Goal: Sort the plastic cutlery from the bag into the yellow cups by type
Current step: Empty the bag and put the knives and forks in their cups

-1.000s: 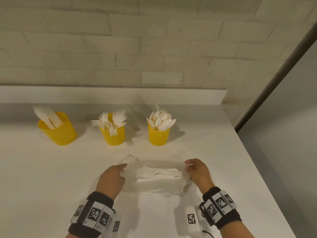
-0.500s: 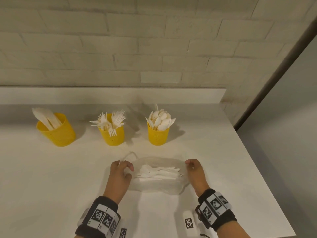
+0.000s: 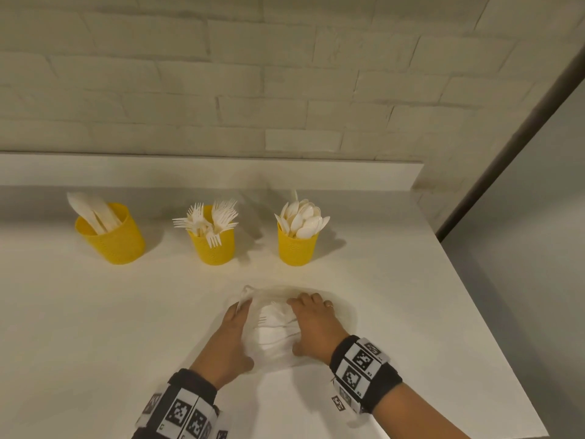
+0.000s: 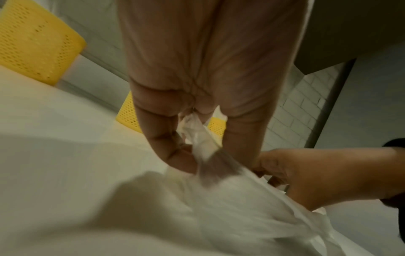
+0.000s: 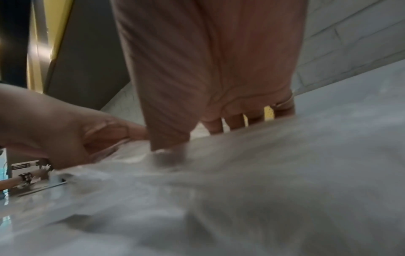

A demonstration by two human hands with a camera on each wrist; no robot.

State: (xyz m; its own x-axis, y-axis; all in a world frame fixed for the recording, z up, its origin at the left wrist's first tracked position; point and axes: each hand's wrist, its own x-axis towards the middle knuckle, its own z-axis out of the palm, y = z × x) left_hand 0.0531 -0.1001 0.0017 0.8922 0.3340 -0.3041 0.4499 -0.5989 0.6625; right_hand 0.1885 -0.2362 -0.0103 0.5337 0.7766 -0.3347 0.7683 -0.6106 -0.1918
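My left hand [image 3: 232, 339] pinches the clear bag [image 3: 278, 340] near its mouth; my right hand [image 3: 311, 327] lies flat on it, fingers straight. It lies on the surface [image 3: 95, 327], thin, limp and slippery. I'd grip a fork handle through the opening.

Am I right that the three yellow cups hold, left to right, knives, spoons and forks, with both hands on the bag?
Not quite: in the head view the middle cup holds forks and the right cup spoons. Knives sit in the left cup, and both hands are on the bag.
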